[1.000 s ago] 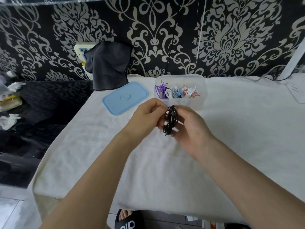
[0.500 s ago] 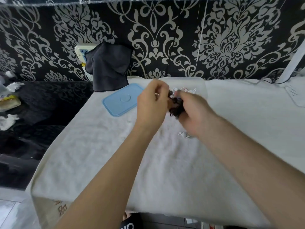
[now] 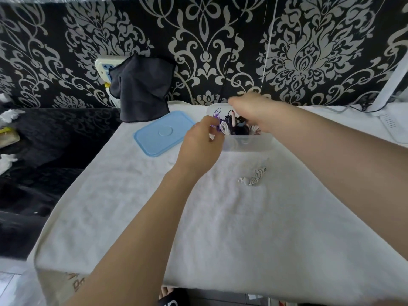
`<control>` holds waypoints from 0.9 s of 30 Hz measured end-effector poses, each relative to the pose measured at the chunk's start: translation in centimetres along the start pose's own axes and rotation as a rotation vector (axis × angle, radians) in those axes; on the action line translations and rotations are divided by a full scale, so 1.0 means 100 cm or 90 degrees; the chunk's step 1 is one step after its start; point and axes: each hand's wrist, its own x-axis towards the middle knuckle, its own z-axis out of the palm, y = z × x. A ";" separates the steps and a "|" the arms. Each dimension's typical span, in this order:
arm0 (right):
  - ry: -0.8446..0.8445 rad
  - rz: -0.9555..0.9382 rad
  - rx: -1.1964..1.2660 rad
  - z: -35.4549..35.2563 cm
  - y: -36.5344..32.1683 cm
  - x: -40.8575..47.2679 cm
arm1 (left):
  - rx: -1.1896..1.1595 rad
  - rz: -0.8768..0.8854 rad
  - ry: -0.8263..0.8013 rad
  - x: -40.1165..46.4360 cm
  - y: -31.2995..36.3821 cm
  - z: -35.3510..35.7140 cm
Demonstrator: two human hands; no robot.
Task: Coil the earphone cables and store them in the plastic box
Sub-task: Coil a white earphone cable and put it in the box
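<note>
The clear plastic box (image 3: 245,144) stands at the back of the table, holding several coiled earphone cables in purple, white and pink. A black coiled earphone (image 3: 239,129) lies among them. My right hand (image 3: 254,111) hovers over the box, blurred, its fingers stretched toward the far rim and nothing visible in them. My left hand (image 3: 201,146) is at the box's front left corner with loosely curled fingers and holds nothing. A white earphone cable (image 3: 254,176) lies bunched on the cloth in front of the box.
The box's blue lid (image 3: 163,132) lies flat to the left of the box. A dark cloth (image 3: 141,91) hangs at the wall behind it. A white towel (image 3: 220,228) covers the table. A white device (image 3: 395,127) sits at the far right.
Both hands carried the black coil from the table's middle up to the box. The coil now lies inside, and the hands have parted. The white cable on the cloth has come into view.
</note>
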 end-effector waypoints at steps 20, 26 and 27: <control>-0.042 -0.067 -0.353 0.026 0.099 -0.091 | 0.457 -0.235 -0.193 -0.047 -0.047 -0.060; -0.097 -0.096 -0.110 0.037 0.095 -0.095 | 0.428 -0.233 -0.248 -0.051 -0.064 -0.067; -0.130 -0.083 -0.035 0.038 0.093 -0.095 | 0.420 -0.214 -0.234 -0.050 -0.067 -0.069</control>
